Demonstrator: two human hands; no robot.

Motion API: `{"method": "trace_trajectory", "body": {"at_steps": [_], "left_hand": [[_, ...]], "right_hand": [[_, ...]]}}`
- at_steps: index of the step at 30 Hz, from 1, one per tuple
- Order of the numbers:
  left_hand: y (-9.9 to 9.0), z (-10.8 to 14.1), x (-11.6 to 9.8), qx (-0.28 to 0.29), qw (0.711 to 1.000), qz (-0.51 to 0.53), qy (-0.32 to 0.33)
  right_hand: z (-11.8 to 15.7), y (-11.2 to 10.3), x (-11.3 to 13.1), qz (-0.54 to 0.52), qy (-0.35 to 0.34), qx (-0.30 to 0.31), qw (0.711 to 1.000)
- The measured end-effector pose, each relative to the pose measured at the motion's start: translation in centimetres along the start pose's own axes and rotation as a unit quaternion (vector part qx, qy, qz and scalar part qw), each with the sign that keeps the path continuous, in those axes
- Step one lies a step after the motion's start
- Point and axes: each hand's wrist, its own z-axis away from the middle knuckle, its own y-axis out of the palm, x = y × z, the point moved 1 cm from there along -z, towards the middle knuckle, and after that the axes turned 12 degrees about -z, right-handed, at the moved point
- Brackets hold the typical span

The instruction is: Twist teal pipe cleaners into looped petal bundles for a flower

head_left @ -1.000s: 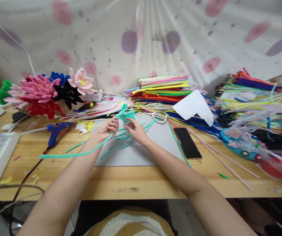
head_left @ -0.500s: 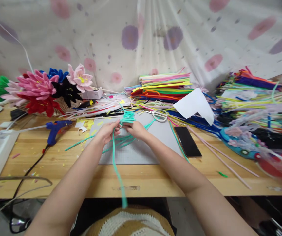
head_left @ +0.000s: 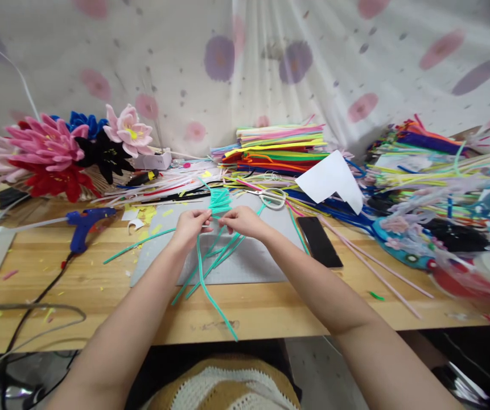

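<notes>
Strands of fuzzy turquoise pipe cleaner (head_left: 202, 277) dangle nearest, then left hand (head_left: 192, 224) and right hand (head_left: 243, 221) pinch the lower end of a looped turquoise pipe-cleaner bundle (head_left: 219, 200) above the flat grey mat (head_left: 266, 265), likely light, bendable, easily crushed, best held there.

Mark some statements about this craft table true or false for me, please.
1. The left hand and right hand both hold turquoise pipe cleaners. True.
2. The glue gun is bright red. False: the glue gun is mainly blue.
3. A black flower sits among the flowers on the left. True.
4. The scissors are in the right hand. False: the scissors lie near the far edge of the grey mat.
5. A dark-screened phone lies by the mat's right side. True.
</notes>
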Motion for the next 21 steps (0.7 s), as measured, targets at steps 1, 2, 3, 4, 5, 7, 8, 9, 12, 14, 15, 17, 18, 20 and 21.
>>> {"method": "trace_trajectory", "body": {"at_steps": [1, 2, 3, 4, 5, 7, 8, 9, 12, 14, 15, 17, 18, 20, 21], "left_hand": [[0.0, -0.1, 0.1, 0.000, 1.000, -0.009, 0.012], [0.1, -0.3, 0.2, 0.002, 1.000, -0.020, 0.024], [0.1, -0.5, 0.4, 0.003, 0.999, -0.032, 0.036], [0.0, -0.7, 0.7, 0.003, 0.998, -0.047, 0.048], [0.0, -0.9, 1.0, 0.002, 0.996, -0.064, 0.061], [-0.1, -1.3, 1.5, -0.010, 0.990, -0.111, 0.088], [-0.2, -1.3, 1.7, -0.019, 0.984, -0.145, 0.106], [-0.3, -1.3, 1.8, -0.030, 0.974, -0.187, 0.126], [-0.4, -0.7, 1.6, -0.067, 0.926, -0.319, 0.190], [-0.5, -0.4, 1.3, -0.081, 0.903, -0.366, 0.209], [-0.4, -0.4, 1.2, -0.077, 0.903, -0.368, 0.205], [-0.4, -0.7, 1.1, -0.044, 0.929, -0.325, 0.170], [-0.5, -0.9, 1.1, -0.022, 0.945, -0.290, 0.147], [-0.6, -1.2, 1.1, 0.011, 0.967, -0.230, 0.110], [-0.7, -1.3, 1.0, 0.016, 0.971, -0.218, 0.102]], "right_hand": [[0.1, 0.2, 0.0, -0.018, 0.010, -0.012, 1.000], [0.2, 0.4, -0.1, -0.032, 0.018, -0.023, 0.999], [0.3, 0.6, -0.1, -0.041, 0.026, -0.033, 0.998], [0.4, 0.8, -0.2, -0.044, 0.032, -0.042, 0.998], [0.5, 1.0, -0.2, -0.043, 0.035, -0.050, 0.997], [0.6, 1.2, 0.0, -0.028, 0.036, -0.062, 0.997], [0.7, 1.2, 0.0, -0.016, 0.035, -0.065, 0.997], [0.7, 1.2, 0.2, -0.004, 0.034, -0.067, 0.997], [0.7, 1.1, 0.7, 0.018, 0.030, -0.057, 0.998], [0.6, 0.8, 1.1, 0.015, 0.033, -0.038, 0.999], [0.6, 0.7, 1.4, 0.014, 0.034, -0.028, 0.999], [0.4, 0.2, 1.8, 0.031, 0.034, -0.001, 0.999], [0.3, -0.1, 2.1, 0.054, 0.033, 0.014, 0.998], [0.1, -0.8, 2.5, 0.122, 0.016, 0.034, 0.992], [0.0, -1.2, 2.7, 0.159, -0.001, 0.038, 0.986]]}}
